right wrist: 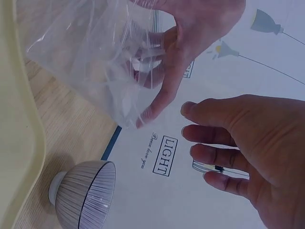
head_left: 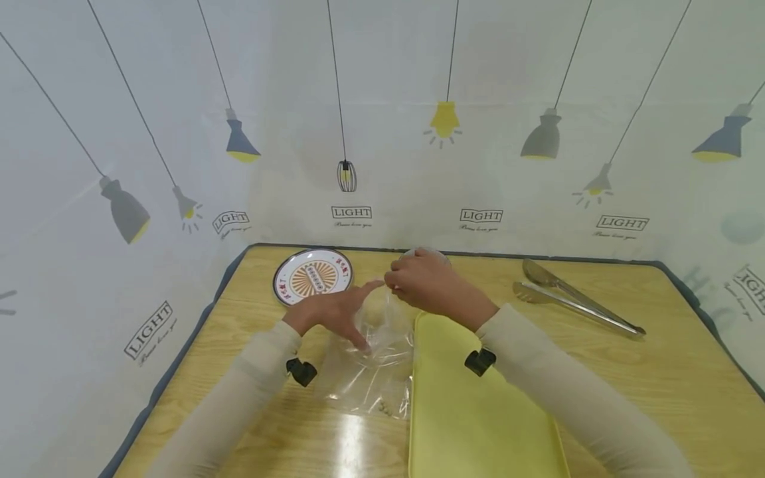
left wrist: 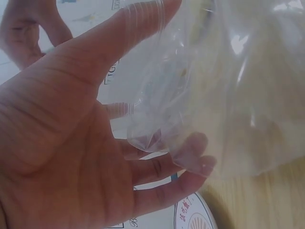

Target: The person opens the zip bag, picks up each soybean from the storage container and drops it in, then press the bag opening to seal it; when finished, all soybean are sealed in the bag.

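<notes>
A clear plastic bag (head_left: pixel 367 382) hangs from my left hand (head_left: pixel 337 312), its lower part over the table. In the left wrist view, the thumb and fingers of that hand (left wrist: pixel 71 138) are spread apart inside the bag's mouth, stretching the film (left wrist: pixel 257 100). My right hand (head_left: pixel 427 282) is just to the right of the bag's mouth. Seen from the right wrist, this hand (right wrist: pixel 257 148) has gently bent fingers, a gap from the thumb, and nothing between them. Small pale specks show near the bag's bottom; whether they lie inside is unclear.
A round printed plate (head_left: pixel 313 275) lies at the back left. The yellow tray (head_left: pixel 484 411) is right of the bag. Metal tongs (head_left: pixel 574 305) rest on the table's right. Behind my right hand stands a clear ribbed bowl (right wrist: pixel 83 191), mostly hidden in the head view.
</notes>
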{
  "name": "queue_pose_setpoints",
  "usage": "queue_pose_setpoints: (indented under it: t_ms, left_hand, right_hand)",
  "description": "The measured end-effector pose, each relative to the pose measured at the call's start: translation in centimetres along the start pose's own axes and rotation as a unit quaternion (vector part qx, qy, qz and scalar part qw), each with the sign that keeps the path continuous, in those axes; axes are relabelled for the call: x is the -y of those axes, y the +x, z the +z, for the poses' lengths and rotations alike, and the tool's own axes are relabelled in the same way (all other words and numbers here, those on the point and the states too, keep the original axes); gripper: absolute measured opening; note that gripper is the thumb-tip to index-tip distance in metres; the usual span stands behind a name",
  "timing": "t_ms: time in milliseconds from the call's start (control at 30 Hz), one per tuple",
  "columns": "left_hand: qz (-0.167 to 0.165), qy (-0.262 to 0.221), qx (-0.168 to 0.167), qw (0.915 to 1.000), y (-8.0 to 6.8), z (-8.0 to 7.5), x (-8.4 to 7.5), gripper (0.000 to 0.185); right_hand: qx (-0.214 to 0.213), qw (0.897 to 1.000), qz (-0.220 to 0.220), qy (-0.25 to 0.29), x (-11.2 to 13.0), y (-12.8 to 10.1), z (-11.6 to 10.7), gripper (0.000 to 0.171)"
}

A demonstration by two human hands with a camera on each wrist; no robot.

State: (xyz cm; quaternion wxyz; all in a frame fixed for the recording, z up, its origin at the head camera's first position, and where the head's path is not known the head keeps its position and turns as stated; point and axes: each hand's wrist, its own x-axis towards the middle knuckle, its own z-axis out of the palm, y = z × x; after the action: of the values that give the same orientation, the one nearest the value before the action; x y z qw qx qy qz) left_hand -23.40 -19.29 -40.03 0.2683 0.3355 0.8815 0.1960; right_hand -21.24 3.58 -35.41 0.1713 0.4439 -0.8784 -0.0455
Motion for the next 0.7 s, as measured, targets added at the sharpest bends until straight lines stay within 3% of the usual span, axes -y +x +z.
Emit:
queue_pose_setpoints:
  t_ms: [167,367,700]
  left_hand:
    - [-0.017,0.012,0.012,0.9997,0.0,0.1,-0.5,0.127]
    - [-0.036,0.020,0.015,0.9990,0.1,0.1,-0.8,0.119]
    - [-0.012,-0.001,0.003,0.9999,-0.1,0.0,-0.5,0.128]
  right_hand:
    - [0.036,0.999,-0.004,0.011,1.0,0.7,0.4,0.006]
    - [0.040,0.998,-0.007,0.039,1.4,0.7,1.3,0.015]
    - [0.013,1.000,0.006,0.023,0.5,0.1,0.9,0.010]
